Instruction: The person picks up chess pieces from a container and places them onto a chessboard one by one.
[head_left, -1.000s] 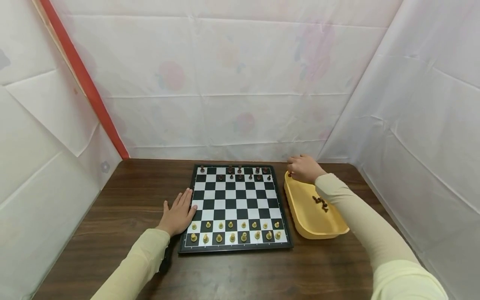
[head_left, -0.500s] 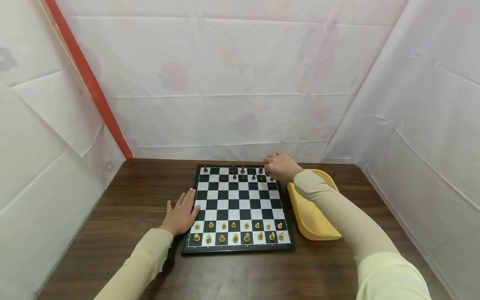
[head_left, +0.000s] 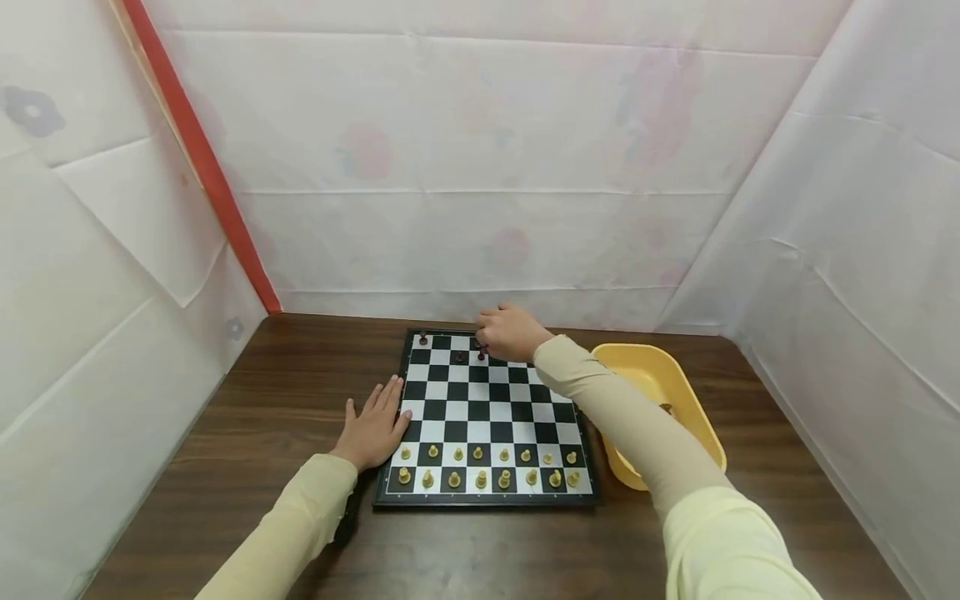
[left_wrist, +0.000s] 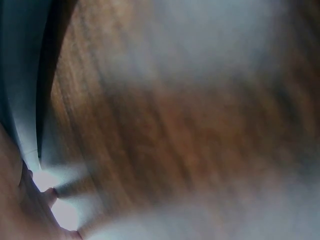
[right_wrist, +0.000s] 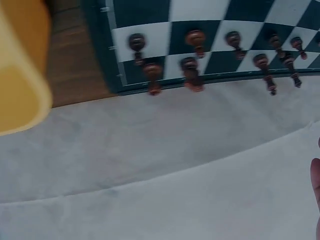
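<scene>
- The chessboard (head_left: 487, 417) is laid flat on the dark wooden table (head_left: 262, 400), inside a booth of white sheeting (head_left: 480, 167).
- The left hand (head_left: 373, 429) is rested palm down, with its fingers straight and spread, partly on the table and partly over the board's left edge; nothing is gripped by it.
- The right hand (head_left: 510, 332) is held over the far rows of the board, knuckles up and fingers curled downward.
- A dark chess piece (head_left: 482, 353) is seen just below the right hand's fingertips; whether it is pinched or only touched cannot be told from the head view.
- In the right wrist view only a sliver of a finger shows at the right edge, so the grip is not settled there either.
- More dark pieces (right_wrist: 192, 75) are seen standing along the far edge of the board in the right wrist view, close to the white sheet.
- The pale pieces (head_left: 480, 467) are lined up in two rows on the near side of the board.
- A yellow tray (head_left: 675, 383) is set on the table just to the right of the board, partly covered by the right sleeve (head_left: 622, 417).
- A red strip (head_left: 202, 158) runs along the back left corner of the booth.
- The left wrist view is blurred; only wood grain can be made out.
</scene>
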